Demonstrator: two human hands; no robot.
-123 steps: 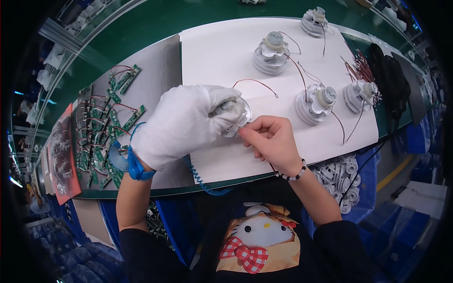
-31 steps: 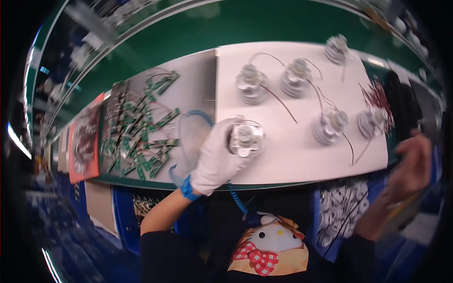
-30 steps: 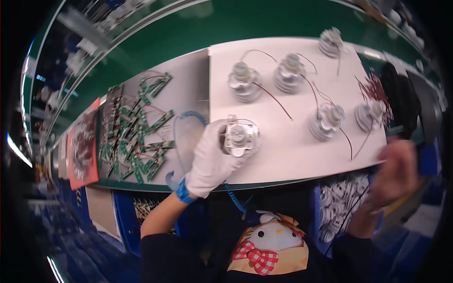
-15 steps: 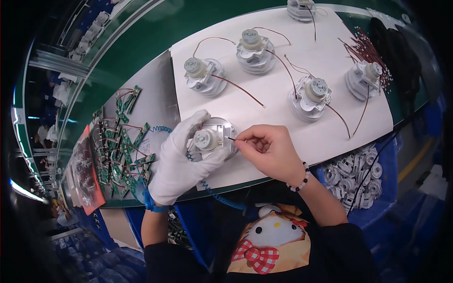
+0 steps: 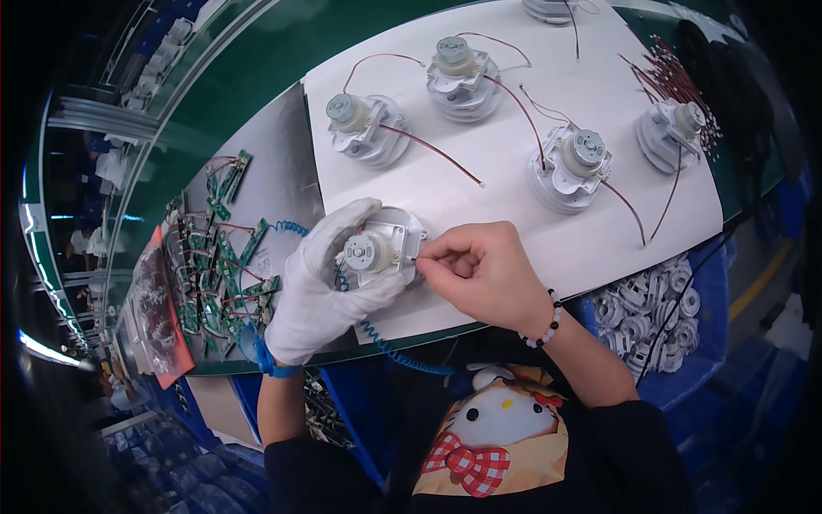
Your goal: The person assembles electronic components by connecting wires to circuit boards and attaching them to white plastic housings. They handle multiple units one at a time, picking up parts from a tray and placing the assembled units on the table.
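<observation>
A white-gloved left hand (image 5: 321,291) wraps around a small round white motor assembly (image 5: 377,251), cupping it from below and behind just above the white sheet (image 5: 514,180) on the tabletop. The bare right hand (image 5: 484,274), just right of it, pinches thumb and fingertips together at the assembly's edge, perhaps on a thin wire, too small to tell. Beyond the hands lie four similar motor assemblies (image 5: 569,167) with red wires. Left of the gloved hand, green circuit boards (image 5: 218,257) lie scattered.
</observation>
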